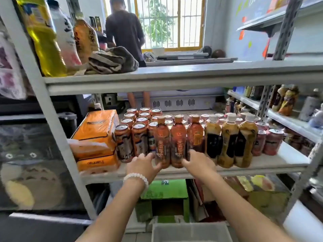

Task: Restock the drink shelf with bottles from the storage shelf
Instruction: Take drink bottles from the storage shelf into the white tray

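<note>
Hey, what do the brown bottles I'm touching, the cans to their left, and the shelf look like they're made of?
Brown bottles: likely clear plastic, glossy, with printed wrap labels and brown screw caps. Cans: probably aluminium, given the shiny pull-tab tops. Shelf: looks like painted metal, pale grey and smooth, with perforated angle posts.

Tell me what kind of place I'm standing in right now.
Probably a small shop's stockroom or sales floor. Metal racking carries rows of drink cans and tea bottles, with shrink-wrapped orange packs stacked beside them. Your left hand and right hand touch the front bottles.
</note>
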The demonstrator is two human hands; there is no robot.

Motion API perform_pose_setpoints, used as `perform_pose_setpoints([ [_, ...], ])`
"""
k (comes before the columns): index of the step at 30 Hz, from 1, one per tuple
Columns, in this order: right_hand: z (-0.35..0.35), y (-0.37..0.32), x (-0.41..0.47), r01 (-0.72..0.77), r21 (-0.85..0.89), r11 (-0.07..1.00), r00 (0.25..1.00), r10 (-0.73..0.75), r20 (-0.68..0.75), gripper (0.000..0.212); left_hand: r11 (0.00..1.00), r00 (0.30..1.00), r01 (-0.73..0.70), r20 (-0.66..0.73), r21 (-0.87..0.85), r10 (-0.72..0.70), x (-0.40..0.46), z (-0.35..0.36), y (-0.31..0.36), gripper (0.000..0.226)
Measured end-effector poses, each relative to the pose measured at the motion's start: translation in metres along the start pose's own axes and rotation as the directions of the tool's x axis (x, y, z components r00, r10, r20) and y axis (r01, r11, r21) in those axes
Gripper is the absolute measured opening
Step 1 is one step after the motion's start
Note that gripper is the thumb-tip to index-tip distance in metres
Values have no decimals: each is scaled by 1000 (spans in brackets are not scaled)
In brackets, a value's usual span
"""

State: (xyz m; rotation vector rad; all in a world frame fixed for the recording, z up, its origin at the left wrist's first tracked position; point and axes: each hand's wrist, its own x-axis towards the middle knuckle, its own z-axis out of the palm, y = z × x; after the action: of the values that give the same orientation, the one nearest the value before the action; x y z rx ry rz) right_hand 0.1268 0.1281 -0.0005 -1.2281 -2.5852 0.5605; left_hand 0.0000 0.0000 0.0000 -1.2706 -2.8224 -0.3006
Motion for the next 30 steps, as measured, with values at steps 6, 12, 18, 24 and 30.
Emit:
perform_pose_setpoints([
  [6, 35, -10, 49, -91, 37, 995, 991, 94, -97, 39, 993, 996, 93, 7, -68, -93, 60, 30, 1, 74],
  [12, 46, -22, 76, -209, 16, 978, 933, 205, -296, 62, 985, 993, 118, 35, -124, -114, 105, 41, -3, 78],
  [18, 46, -23, 82, -193, -114, 975, 915, 137, -379, 63, 927, 990, 134, 15, -350, -138, 116, 48, -4, 69],
  [24, 48, -19, 72, -156, -27, 987, 907, 132, -399, 51, 840, 984, 140, -19, -525, -175, 100, 46, -5, 52],
  [30, 53, -13, 43, -55, 58, 997, 884, 76, -462, 50, 851, 986, 120, -39, -511, -162, 61, 40, -9, 47],
])
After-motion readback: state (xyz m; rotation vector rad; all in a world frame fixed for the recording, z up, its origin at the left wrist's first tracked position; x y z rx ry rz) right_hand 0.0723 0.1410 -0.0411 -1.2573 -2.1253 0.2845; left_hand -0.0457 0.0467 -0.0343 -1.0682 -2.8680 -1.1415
